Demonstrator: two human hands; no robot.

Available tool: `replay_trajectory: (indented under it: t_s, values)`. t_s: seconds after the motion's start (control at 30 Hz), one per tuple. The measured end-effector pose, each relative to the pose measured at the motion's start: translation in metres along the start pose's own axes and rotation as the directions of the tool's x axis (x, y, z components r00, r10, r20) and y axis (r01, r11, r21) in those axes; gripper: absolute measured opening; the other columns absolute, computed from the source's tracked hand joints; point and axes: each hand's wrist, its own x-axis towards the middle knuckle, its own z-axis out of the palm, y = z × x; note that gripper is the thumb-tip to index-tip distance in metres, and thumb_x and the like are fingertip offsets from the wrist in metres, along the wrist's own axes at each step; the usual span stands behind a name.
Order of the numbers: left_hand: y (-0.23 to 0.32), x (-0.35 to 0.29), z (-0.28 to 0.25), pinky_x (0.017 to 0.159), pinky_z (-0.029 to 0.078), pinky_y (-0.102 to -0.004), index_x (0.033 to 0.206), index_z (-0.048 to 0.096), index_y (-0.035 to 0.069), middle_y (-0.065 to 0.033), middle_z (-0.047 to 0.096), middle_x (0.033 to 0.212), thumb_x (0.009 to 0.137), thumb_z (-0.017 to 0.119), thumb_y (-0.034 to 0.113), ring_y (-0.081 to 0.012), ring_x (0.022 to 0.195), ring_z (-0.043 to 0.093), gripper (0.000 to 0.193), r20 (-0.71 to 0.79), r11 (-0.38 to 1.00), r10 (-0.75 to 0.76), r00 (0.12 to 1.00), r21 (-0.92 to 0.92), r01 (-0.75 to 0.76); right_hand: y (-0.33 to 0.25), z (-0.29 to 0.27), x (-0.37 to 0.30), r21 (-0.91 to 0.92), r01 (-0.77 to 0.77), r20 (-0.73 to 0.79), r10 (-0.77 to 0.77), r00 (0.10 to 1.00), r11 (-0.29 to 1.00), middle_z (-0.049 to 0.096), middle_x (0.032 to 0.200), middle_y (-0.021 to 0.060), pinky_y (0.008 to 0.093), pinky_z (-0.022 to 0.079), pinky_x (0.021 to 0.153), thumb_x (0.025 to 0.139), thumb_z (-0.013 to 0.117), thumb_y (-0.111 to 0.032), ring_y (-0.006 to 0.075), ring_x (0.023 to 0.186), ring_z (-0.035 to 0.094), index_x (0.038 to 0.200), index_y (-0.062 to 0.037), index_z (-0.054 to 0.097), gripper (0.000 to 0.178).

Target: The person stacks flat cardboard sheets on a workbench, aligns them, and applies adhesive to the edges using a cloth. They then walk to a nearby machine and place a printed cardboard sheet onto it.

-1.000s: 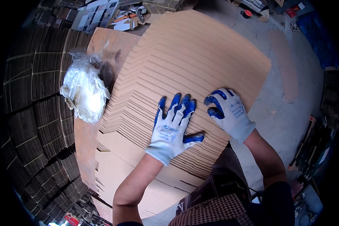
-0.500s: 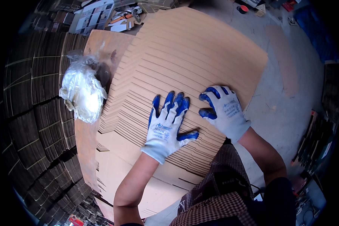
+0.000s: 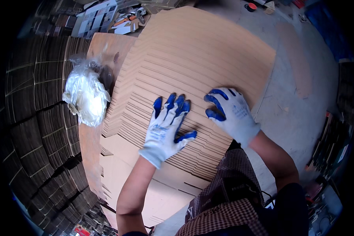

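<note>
Overlapping brown cardboard sheets (image 3: 192,51) lie fanned out in front of me, their edges making close rows of steps. My left hand (image 3: 165,126), in a white glove with blue coated fingers, rests palm down on the middle of the fan, fingers and thumb spread. To its right, my right hand (image 3: 228,110) in a matching glove sits on the right part of the sheets, fingers bent and apart from the thumb, with nothing in between. Larger flat cardboard (image 3: 145,177) shows below the fan, nearer to me.
Crumpled clear plastic (image 3: 86,94) lies on a wooden board (image 3: 92,145) left of the sheets. Tall bundled cardboard stacks (image 3: 39,102) stand farther left. Tools and scraps (image 3: 128,19) lie at the back. On the grey floor (image 3: 283,114) to the right is a long brown strip (image 3: 295,59).
My left hand has slid a little left and away from me over the sheets. My right hand has shifted slightly left. The fanned sheets have moved slightly left.
</note>
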Motion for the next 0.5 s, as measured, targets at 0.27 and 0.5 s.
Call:
replay_trajectory:
  t_s: [0.27, 0.5]
  values:
    - [-0.020, -0.010, -0.007, 0.122, 0.015, -0.0537, 0.149, 0.047, 0.016, -0.0133, 0.036, 0.158, 0.088, 0.066, 0.037, -0.0329, 0.148, 0.029, 0.067, -0.085, 0.989, -0.055, 0.995, 0.132, 0.066, -0.022, 0.001, -0.119, -0.214, -0.090, 0.177, 0.129, 0.976, 0.973, 0.057, 0.128, 0.0135, 0.0467, 0.046, 0.093, 0.088, 0.067, -0.031, 0.0296, 0.117, 0.055, 0.123, -0.0078, 0.062, 0.042]
    - [-0.023, -0.009, -0.005, 0.123, 0.013, -0.0528, 0.150, 0.046, 0.017, -0.0125, 0.035, 0.159, 0.089, 0.065, 0.039, -0.0323, 0.148, 0.028, 0.068, -0.070, 0.990, -0.063, 0.996, 0.125, 0.071, -0.044, 0.028, -0.149, -0.159, -0.308, 0.174, 0.334, 0.926, 0.938, 0.050, 0.136, 0.0207, 0.0477, 0.048, 0.096, 0.090, 0.068, -0.036, 0.0334, 0.115, 0.057, 0.131, -0.0017, 0.055, 0.055]
